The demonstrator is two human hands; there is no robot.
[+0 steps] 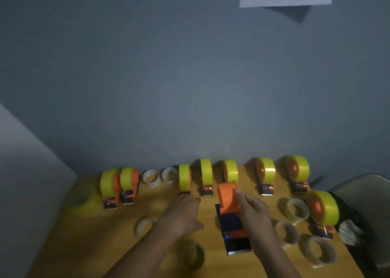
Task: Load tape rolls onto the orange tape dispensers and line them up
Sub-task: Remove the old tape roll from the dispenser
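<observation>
The right hand (251, 209) is holding an unloaded orange dispenser (229, 201) on the surface (101, 235), its grip curled around the hub; the left hand (183, 212) is hovering, fingers relaxed, holding nothing. Steadying the base should ease seating a clear roll (296, 211) squarely.

Both hands (183, 212) (253, 211) extended forward (right fingers (239, 194) curled).

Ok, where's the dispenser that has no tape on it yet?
Head view, centre front of the table: the empty dispenser stands under the right hand, before the row of loaded dispensers.
</observation>
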